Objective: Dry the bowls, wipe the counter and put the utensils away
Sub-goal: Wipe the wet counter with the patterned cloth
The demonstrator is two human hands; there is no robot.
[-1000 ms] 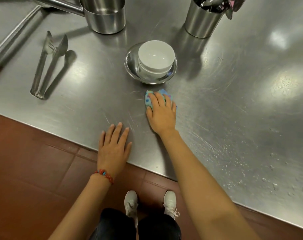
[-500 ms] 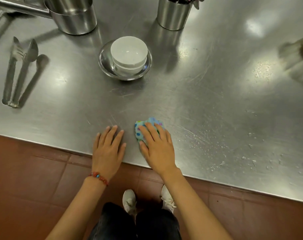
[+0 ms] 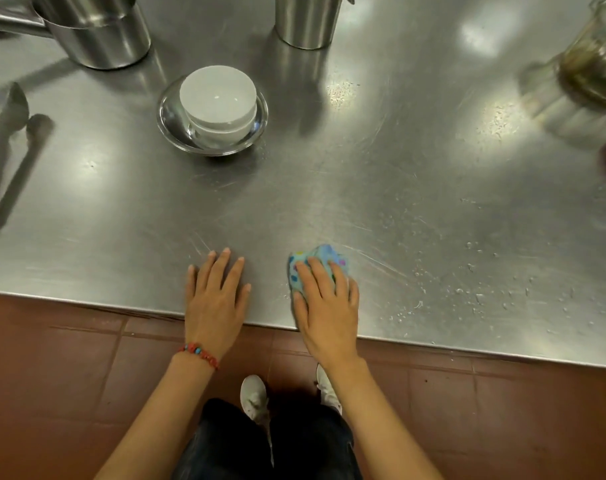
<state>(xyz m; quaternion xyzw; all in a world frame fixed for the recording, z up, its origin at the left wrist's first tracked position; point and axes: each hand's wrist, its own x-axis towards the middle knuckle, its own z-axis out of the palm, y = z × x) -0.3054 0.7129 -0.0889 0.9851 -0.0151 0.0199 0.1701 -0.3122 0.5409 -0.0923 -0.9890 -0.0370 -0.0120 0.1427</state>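
Wiping is the step in hand. Your right hand (image 3: 324,299) lies flat, fingers straight and spread, pressing a small blue spotted cloth (image 3: 317,263) onto the steel tabletop (image 3: 381,188) close to its near edge. Your left hand (image 3: 216,292) rests beside it, palm down and fingers straight, holding nothing, bracing on the same edge.

Water droplets (image 3: 474,296) speckle the steel to the right of the cloth, thickest toward the near right edge; that looks like the patch most in need of attention. To do this well, keep your palm flat so the whole cloth stays in contact, and sweep rightward through the drops in overlapping passes, rather than dabbing.

Farther back and to the left, white bowls (image 3: 218,98) sit stacked inside a shallow steel bowl (image 3: 170,123), well apart from your hands. Tongs (image 3: 3,157) lie at the far left. A steel utensil holder (image 3: 306,22) stands behind the bowls, beside a steel pot (image 3: 97,39). A blurred glass jug (image 3: 592,64) stands at the far right; steer the cloth short of it.
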